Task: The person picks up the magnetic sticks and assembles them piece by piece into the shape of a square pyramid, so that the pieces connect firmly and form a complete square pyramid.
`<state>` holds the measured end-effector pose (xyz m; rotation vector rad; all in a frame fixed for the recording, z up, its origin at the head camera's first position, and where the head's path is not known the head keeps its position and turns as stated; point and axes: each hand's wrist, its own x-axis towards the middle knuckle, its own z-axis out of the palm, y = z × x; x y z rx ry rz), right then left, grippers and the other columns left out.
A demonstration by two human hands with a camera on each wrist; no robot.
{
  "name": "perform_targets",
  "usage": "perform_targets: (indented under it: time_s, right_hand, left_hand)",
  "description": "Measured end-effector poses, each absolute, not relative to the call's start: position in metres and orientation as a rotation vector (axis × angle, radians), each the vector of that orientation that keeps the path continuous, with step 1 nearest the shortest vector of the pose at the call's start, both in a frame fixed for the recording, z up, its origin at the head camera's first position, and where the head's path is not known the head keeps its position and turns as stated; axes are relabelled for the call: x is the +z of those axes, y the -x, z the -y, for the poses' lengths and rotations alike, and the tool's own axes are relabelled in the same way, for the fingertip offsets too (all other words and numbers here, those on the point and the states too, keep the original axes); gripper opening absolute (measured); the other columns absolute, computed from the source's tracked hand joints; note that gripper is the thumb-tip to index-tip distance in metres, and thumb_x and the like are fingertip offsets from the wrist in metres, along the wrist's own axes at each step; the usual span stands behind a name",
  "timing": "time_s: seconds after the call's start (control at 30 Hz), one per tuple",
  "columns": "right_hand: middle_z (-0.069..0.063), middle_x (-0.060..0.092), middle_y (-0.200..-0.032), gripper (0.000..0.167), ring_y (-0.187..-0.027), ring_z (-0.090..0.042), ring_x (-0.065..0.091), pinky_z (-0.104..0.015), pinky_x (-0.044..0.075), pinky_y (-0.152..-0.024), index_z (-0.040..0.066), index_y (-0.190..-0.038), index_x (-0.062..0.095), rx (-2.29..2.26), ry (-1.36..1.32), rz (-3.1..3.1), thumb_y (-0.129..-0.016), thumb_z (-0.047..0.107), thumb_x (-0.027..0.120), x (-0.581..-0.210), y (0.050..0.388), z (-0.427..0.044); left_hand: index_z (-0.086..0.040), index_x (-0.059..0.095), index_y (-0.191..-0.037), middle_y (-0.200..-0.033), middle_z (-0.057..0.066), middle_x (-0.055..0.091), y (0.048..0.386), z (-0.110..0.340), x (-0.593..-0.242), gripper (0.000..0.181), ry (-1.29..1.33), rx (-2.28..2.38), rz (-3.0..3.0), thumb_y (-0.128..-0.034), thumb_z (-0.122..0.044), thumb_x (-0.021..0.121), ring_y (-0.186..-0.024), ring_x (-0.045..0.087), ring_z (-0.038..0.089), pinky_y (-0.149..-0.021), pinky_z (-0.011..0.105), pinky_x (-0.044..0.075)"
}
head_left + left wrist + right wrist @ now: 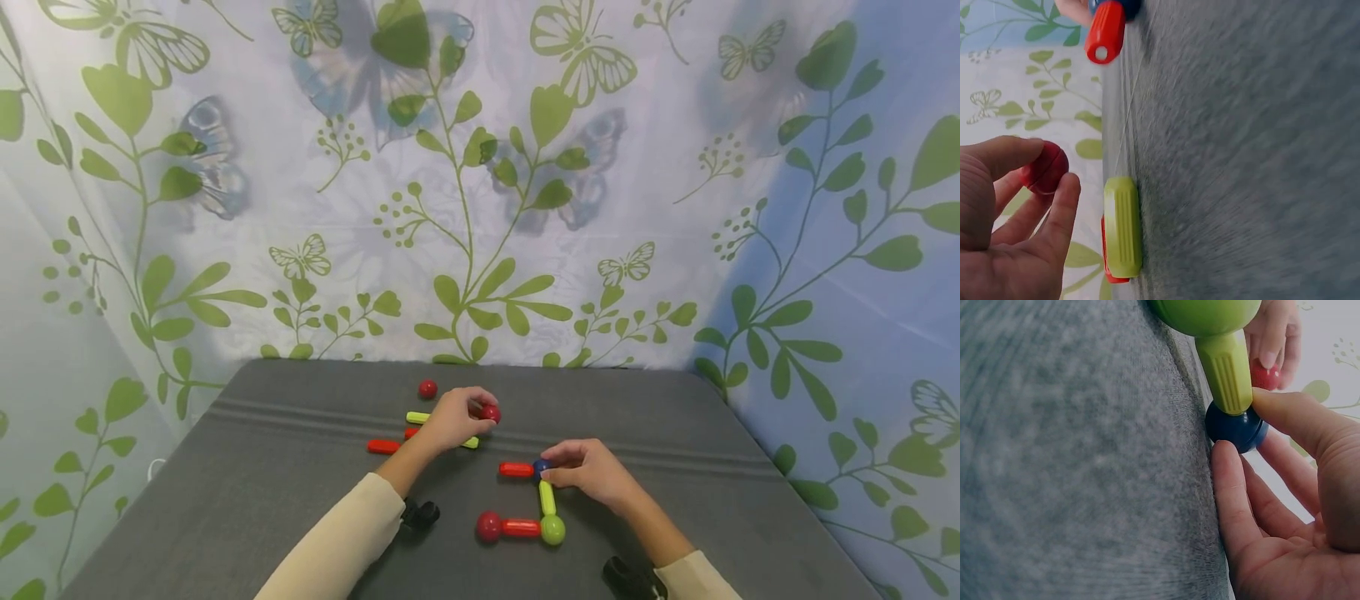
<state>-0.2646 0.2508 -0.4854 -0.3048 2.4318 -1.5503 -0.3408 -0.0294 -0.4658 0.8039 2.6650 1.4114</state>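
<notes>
Head view: joined on table [225, 508], in order: upper red stick [515, 469], blue ball [541, 468], lime stick [547, 498], green ball [552, 529], lower red stick [521, 527], end ball [488, 527]. So approx three sides were done, L side open. R hand [592, 473] pinched blue ball; L hand [454, 417] pinched held ball [491, 413], red, attached to nothing. Unjoined: spare ball [427, 388], loose red sticks [384, 447], lime ends [417, 417] either side of L hand (one stick or two, couldn't tell).

L wrist view: thumb + fingertips narrow on held ball, apart from table. Upper red stick's near tip was bare, i.e. no ball there yet.

R wrist view: thumb + fingers close on blue ball; lime stick seemed seated, w/ green ball at its other end. That joint looked done.
</notes>
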Motion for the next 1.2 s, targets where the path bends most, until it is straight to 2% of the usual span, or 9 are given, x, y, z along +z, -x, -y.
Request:
perform_targets:
  time_s: [0.4,0.6,0.97,1.2]
  right_hand:
    - [-0.009,0.076,-0.107,0.037,-0.088,-0.017,0.07,-0.031,0.061,-0.075,0.003,-0.118,0.074,-1.548,0.302,-2.436,-0.087,0.022,0.082,-0.488,0.266,-0.251]
    - [-0.007,0.076,-0.106,0.037,-0.088,-0.016,0.069,-0.031,0.06,-0.075,0.004,-0.117,0.075,-1.53,0.291,-2.446,-0.087,0.024,0.083,-0.486,0.266,-0.251]
    - [-0.007,0.076,-0.107,0.037,-0.089,-0.017,0.069,-0.031,0.06,-0.075,0.006,-0.117,0.075,-1.506,0.284,-2.463,-0.086,0.025,0.083,-0.485,0.265,-0.251]
    - [-0.008,0.076,-0.108,0.037,-0.088,-0.016,0.068,-0.032,0.058,-0.071,0.006,-0.117,0.075,-1.498,0.288,-2.49,-0.087,0.024,0.083,-0.486,0.265,-0.249]
  left_hand:
    - [-0.016,0.073,-0.115,-0.102,-0.001,0.073,0.31,0.035,-0.469,0.028,-0.792,1.457,-2.535,-0.0882,-0.016,0.082,-0.092,0.068,0.015,-0.076,0.026,0.058]
    - [-0.015,0.073,-0.11,-0.102,-0.001,0.072,0.3,0.04,-0.472,0.025,-0.785,1.428,-2.548,-0.0872,-0.015,0.083,-0.093,0.068,0.016,-0.079,0.026,0.059]
    - [-0.01,0.075,-0.111,-0.106,0.003,0.074,0.29,0.043,-0.476,0.027,-0.799,1.369,-2.552,-0.0845,-0.007,0.083,-0.093,0.069,0.017,-0.076,0.027,0.058]
    - [-0.013,0.077,-0.103,-0.098,-0.002,0.075,0.288,0.041,-0.479,0.025,-0.782,1.295,-2.582,-0.0808,-0.006,0.086,-0.087,0.065,0.011,-0.08,0.029,0.056]
